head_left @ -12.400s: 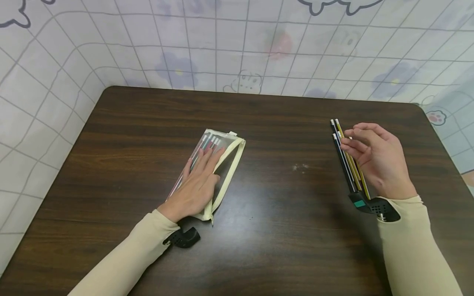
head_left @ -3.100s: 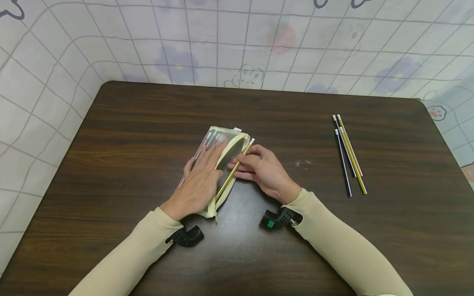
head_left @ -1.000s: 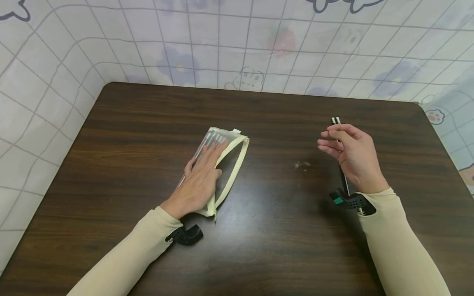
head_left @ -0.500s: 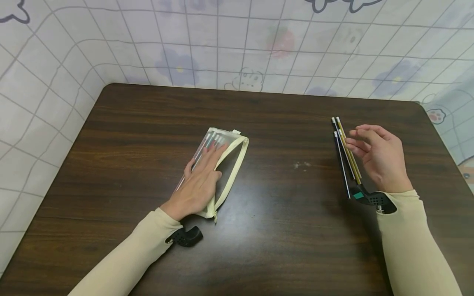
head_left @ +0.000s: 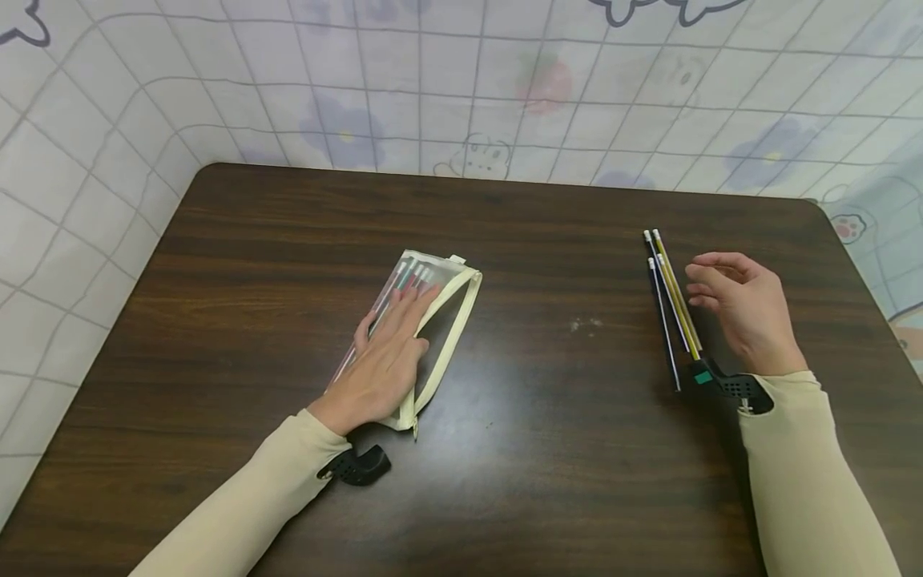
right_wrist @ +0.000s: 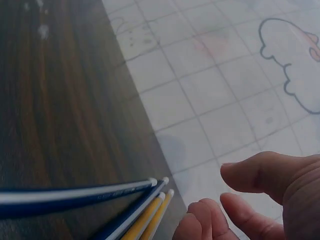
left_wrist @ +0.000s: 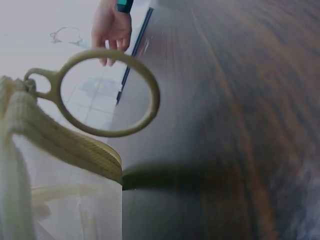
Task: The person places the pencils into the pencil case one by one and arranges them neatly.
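Observation:
My left hand (head_left: 385, 353) lies flat with straight fingers on a see-through pencil pouch (head_left: 462, 314), whose cream zip side gapes on the right. Several pencils (head_left: 413, 274) show through the film, partly covered by the fingers. In the left wrist view a ring-shaped zip pull (left_wrist: 154, 95) stands out from the pouch's corner. At the right, my right hand (head_left: 746, 304) hovers with loosely bent fingers, holding nothing. Just left of it lies a bundle of dark blue-and-white pencils (head_left: 663, 324) and yellow pencils (head_left: 680, 300), white ends away from me; the right wrist view shows thumb and fingertips (right_wrist: 232, 175) apart.
The dark wooden table (head_left: 548, 449) meets a white grid-patterned cloth (head_left: 447, 104) at its back and left. Some pale specks (head_left: 586, 324) mark the tabletop between pouch and pencils. A black wrist camera (head_left: 360, 465) sits low beside the pouch's near end.
About three seconds ago my right hand held a yellow pencil at the pouch's mouth; it has since moved right, past the bundle, and is without it. My left hand stays on the pouch.

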A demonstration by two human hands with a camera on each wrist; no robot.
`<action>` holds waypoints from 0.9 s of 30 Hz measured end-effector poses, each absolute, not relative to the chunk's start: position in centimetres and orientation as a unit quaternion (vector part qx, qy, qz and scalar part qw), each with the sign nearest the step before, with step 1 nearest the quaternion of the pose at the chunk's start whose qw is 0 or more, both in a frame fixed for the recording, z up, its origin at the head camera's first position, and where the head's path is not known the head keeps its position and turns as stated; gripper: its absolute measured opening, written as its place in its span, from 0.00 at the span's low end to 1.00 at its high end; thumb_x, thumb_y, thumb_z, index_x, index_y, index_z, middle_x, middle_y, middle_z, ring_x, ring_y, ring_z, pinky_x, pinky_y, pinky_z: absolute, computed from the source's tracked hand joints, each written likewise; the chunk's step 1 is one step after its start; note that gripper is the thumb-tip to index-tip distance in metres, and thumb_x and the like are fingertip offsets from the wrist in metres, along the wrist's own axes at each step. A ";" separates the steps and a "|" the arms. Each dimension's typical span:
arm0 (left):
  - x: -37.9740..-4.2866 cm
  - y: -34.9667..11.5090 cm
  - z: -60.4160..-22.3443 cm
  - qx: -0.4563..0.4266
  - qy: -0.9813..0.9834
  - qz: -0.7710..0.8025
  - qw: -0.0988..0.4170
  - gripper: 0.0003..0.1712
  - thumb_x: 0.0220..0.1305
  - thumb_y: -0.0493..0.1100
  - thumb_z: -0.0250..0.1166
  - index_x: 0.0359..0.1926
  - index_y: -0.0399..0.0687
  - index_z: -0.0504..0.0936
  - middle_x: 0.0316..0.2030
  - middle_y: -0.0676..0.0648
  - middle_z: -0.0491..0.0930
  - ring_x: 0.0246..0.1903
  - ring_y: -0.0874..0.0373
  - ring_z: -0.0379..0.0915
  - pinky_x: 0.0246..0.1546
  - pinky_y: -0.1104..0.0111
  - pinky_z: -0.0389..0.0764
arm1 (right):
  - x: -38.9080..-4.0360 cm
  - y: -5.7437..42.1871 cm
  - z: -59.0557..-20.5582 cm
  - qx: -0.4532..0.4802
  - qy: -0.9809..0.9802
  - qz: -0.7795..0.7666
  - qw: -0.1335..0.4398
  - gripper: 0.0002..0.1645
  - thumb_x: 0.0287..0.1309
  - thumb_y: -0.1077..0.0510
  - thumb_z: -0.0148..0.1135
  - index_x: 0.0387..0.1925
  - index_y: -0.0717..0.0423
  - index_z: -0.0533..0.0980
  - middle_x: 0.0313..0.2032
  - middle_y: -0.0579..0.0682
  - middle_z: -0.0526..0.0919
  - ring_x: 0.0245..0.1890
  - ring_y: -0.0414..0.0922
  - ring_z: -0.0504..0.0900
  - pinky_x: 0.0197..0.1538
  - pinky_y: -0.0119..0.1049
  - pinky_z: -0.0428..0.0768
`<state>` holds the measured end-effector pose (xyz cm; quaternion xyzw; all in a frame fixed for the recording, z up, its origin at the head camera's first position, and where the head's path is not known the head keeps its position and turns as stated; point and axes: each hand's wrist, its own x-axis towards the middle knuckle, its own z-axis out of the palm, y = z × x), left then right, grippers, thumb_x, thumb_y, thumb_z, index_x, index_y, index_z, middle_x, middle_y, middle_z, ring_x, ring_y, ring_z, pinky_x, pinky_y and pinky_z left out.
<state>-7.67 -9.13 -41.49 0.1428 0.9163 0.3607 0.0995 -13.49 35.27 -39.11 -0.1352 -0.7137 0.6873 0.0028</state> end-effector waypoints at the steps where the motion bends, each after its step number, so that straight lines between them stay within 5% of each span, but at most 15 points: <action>1: -7.7 -9.1 -41.6 0.144 0.916 0.361 0.097 0.39 0.74 0.44 0.39 0.84 0.67 0.45 0.84 0.46 0.44 0.85 0.45 0.33 0.77 0.37 0.33 | -13.5 35.4 -39.2 -0.135 -0.723 0.678 0.002 0.13 0.63 0.57 0.71 0.49 0.54 0.80 0.38 0.37 0.85 0.33 0.37 0.84 0.38 0.24 0.84; 18: -7.5 -9.1 -42.0 0.152 0.919 0.353 0.086 0.39 0.74 0.43 0.40 0.84 0.62 0.46 0.84 0.44 0.44 0.85 0.44 0.33 0.76 0.35 0.34 | -14.0 36.2 -40.4 -0.144 -0.810 0.568 -0.006 0.24 0.61 0.53 0.73 0.55 0.56 0.75 0.36 0.29 0.83 0.36 0.31 0.82 0.36 0.24 0.79; 27: -7.5 -9.0 -42.3 0.153 0.920 0.352 0.082 0.39 0.74 0.43 0.39 0.84 0.63 0.46 0.84 0.44 0.44 0.85 0.43 0.34 0.76 0.35 0.33 | -14.2 36.3 -41.1 -0.156 -0.861 0.484 -0.025 0.28 0.61 0.45 0.72 0.58 0.50 0.75 0.35 0.22 0.80 0.39 0.30 0.78 0.42 0.20 0.79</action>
